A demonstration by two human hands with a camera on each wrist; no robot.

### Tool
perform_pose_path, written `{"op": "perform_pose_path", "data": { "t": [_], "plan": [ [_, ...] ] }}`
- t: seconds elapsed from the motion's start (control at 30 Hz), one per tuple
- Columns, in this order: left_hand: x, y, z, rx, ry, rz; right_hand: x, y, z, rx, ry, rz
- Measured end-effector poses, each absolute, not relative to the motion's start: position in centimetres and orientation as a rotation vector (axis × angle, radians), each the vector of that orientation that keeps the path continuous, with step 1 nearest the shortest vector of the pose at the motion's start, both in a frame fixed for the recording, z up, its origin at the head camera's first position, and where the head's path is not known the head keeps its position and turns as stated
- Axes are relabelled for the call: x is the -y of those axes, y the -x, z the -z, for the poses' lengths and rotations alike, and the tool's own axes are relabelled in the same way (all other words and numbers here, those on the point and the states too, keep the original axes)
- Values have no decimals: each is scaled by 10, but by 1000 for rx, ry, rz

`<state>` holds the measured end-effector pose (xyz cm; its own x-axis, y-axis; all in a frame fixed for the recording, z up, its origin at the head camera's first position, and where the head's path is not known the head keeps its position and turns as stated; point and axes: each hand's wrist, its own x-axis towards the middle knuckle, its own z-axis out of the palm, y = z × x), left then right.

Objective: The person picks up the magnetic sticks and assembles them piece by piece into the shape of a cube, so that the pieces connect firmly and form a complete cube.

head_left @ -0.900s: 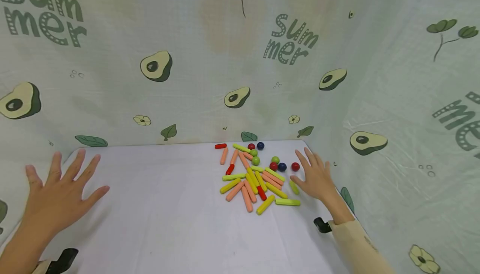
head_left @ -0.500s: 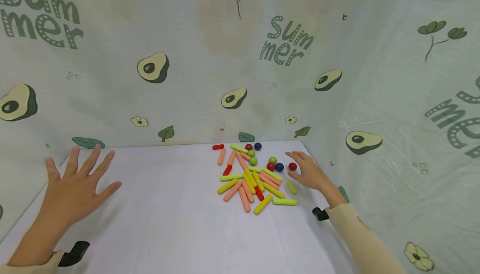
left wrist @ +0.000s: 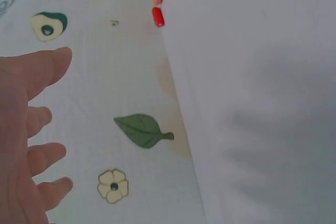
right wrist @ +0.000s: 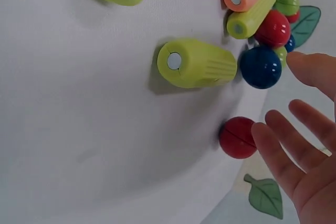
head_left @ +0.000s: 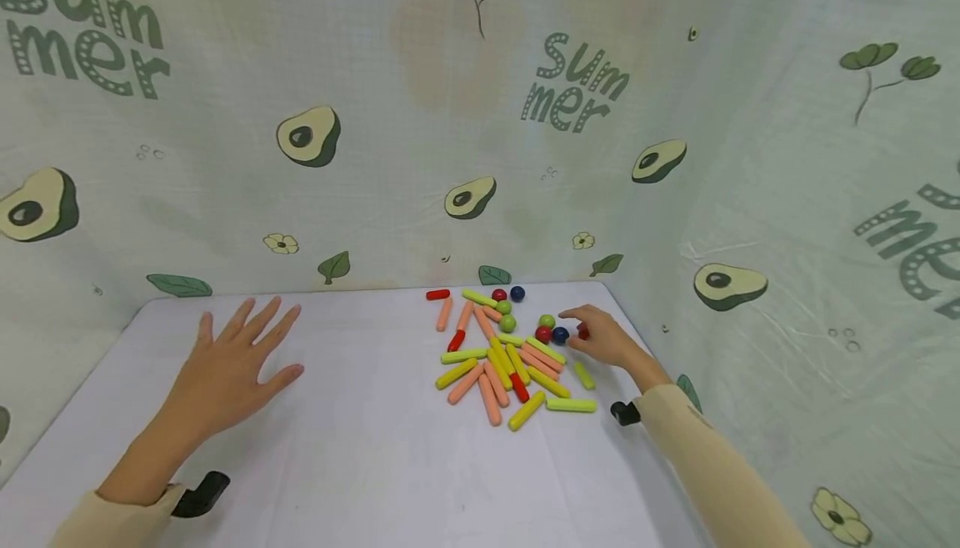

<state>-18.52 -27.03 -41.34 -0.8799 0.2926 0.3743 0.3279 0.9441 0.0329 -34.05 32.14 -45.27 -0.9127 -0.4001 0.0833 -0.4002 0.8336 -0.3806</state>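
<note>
In the head view my right hand [head_left: 604,338] hovers at the right end of a cluster of coloured rods and balls, fingers loosely bent. The right wrist view shows a red ball [right wrist: 236,138] close by its fingertips, and a dark blue ball [right wrist: 261,66] near the thumb. Nothing is held there. A lime-green rod [right wrist: 202,62] with a silvery disc in its end lies beside the blue ball. Far to the left, my left hand [head_left: 234,363] is spread over the white tabletop, holding nothing; the left wrist view shows its thumb and several fingertips.
Pink rods [head_left: 489,399], yellow rods [head_left: 529,410] and red rods [head_left: 519,388] lie loosely heaped in front of the right hand. Green balls [head_left: 507,324] sit behind them. A printed cloth [head_left: 375,139] stands along the table's back and right edges.
My left hand has moved right over the table. The right hand has turned inward and moved slightly left, its fingers bending and partly covering the red ball. The rods look unmoved.
</note>
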Motion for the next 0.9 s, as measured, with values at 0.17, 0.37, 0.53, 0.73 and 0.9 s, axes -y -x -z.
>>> {"op": "perform_pose_path", "data": {
  "t": [0.17, 0.37, 0.53, 0.73, 0.9],
  "plan": [
    [236, 189, 422, 2740, 577, 248, -320, 347, 456, 3027, -645, -606],
    [194, 197, 442, 2780, 622, 454, -315, 352, 459, 3031, -650, -627],
    [156, 213, 461, 2877, 595, 620, -311, 356, 461, 3039, -660, -648],
    [117, 231, 480, 2969, 567, 774, -306, 357, 462, 3066, -644, -647],
    [95, 243, 488, 2965, 599, 819, -301, 359, 462, 3076, -622, -610]
  ]
}}
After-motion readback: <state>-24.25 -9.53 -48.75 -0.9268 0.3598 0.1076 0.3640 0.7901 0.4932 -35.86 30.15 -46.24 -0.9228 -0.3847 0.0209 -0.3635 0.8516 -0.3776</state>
